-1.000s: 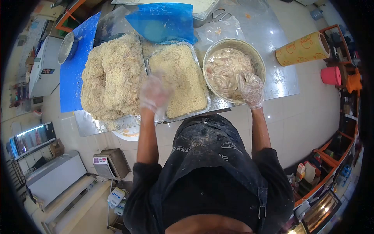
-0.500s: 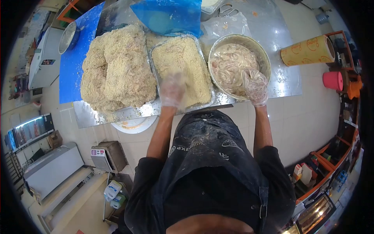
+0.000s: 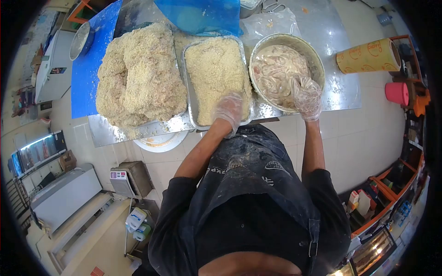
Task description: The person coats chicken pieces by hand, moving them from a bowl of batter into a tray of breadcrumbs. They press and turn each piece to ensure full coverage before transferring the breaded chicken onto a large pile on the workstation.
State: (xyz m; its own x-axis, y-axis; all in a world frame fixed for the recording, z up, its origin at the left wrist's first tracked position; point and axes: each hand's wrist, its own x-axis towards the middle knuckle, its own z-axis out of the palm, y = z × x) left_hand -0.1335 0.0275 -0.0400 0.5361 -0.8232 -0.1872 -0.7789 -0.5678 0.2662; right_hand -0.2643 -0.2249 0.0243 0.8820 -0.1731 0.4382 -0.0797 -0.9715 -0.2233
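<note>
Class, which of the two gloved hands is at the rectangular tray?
The left hand: it is at the rectangular tray of pale crumbs, while the right hand is at the round pot of wet mixture.

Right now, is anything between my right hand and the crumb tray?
Yes, the bowl: its left rim lies between your right hand and the crumb tray. Your left hand is also at the tray's near end. Nothing else visible blocks that path.
</note>
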